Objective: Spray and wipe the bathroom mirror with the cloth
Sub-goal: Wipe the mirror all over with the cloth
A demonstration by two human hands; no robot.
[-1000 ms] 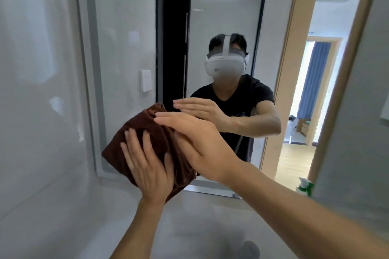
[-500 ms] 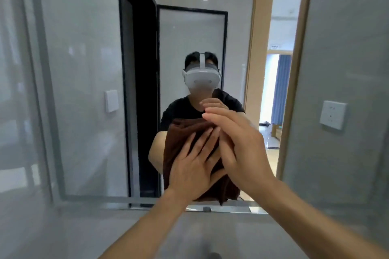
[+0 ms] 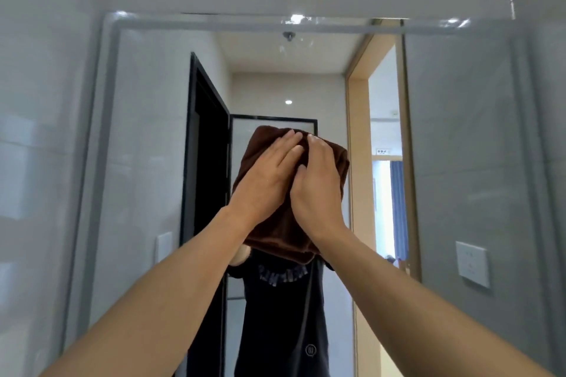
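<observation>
Mirror (image 3: pixel 147 162) glass fills most of the view, fixed to the tiled wall, its top edge running across at 12 o'clock; the brown cloth (image 3: pixel 332 162) lies flat against it just above centre, folded into a thick pad; both hands sit on the cloth side by side, the left hand (image 3: pixel 266 180) at about 9 o'clock of the pad and the right hand (image 3: pixel 318 190) at about 3 o'clock, touching each other along the thumbs; fingers are straight and spread flat, so neither hand grips, both press the cloth onto the glass with open palms; no spray bottle shows, so whether spraying is finished cannot be told, though wiping under way suggests it is; the wipe itself looks mid-course; a few pale smears or droplets show near the top edge around 12 o'clock, and the glass toward 9 and 3 o'clock gives no clear sign of wet or dry; those upper and outer areas probably remain to be covered.
</observation>
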